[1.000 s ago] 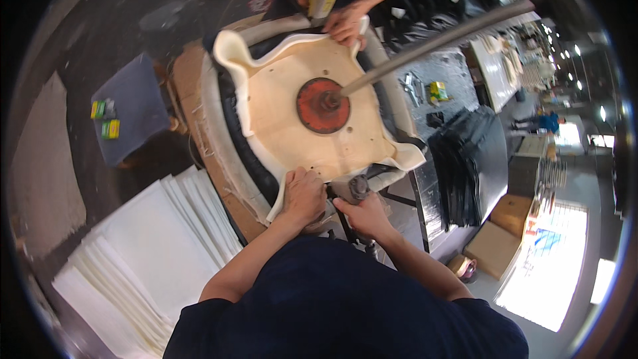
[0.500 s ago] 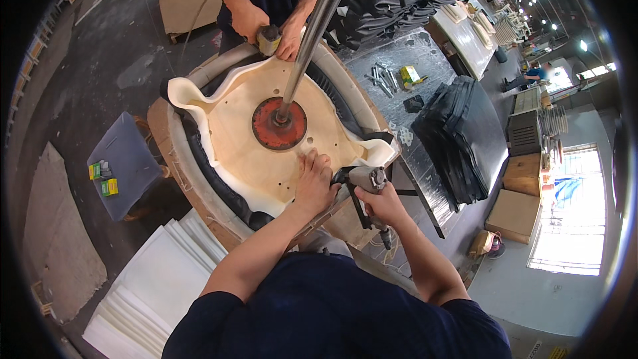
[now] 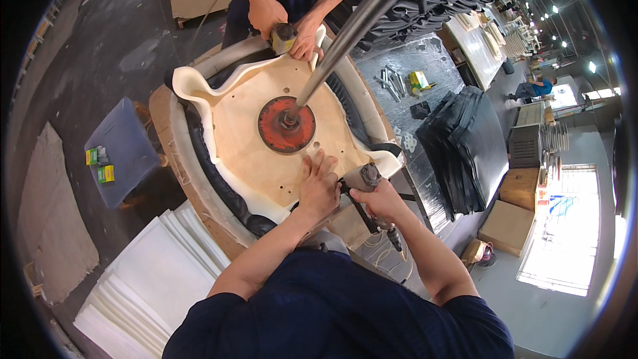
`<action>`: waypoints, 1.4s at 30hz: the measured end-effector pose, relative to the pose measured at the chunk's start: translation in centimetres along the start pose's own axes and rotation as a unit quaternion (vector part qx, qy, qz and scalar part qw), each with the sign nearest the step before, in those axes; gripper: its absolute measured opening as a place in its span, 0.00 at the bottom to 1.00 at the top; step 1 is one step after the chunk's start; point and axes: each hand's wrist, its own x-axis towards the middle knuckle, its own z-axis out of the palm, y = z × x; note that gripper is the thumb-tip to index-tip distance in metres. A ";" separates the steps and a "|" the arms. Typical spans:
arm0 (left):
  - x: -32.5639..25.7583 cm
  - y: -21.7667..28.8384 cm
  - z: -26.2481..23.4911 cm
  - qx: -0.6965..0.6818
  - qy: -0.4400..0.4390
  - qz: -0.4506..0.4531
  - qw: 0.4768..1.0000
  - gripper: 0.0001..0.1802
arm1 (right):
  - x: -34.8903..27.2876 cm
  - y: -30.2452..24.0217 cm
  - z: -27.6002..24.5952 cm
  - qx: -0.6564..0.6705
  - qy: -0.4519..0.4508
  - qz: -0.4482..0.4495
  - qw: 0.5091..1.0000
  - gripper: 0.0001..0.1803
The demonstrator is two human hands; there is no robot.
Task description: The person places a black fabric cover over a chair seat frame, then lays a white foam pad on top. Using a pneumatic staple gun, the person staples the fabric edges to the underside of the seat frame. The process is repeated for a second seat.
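1. Two hands of the wearer work at the near edge of a plywood seat panel [image 3: 256,139] wrapped in cream foam [image 3: 193,93].
2. Left hand [image 3: 318,186] lies flat on the panel, fingers pressed together, just below a red clamp disc [image 3: 287,125].
3. Right hand [image 3: 380,201] grips a pneumatic stapler [image 3: 362,178], fingers curled around its handle.
4. Opposite, a co-worker's hands [image 3: 286,20] hold another tool at the far edge.

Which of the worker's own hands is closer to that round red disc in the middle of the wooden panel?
Left. The left hand lies flat on the wooden panel, just below the red disc. The right hand is farther off, at the panel's near-right edge, holding a metal power tool.
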 end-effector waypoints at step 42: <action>-0.9 0.4 -2.8 0.031 -0.048 -0.077 0.995 0.12 | 1.0 0.7 1.6 -0.242 0.078 -0.296 0.921 0.24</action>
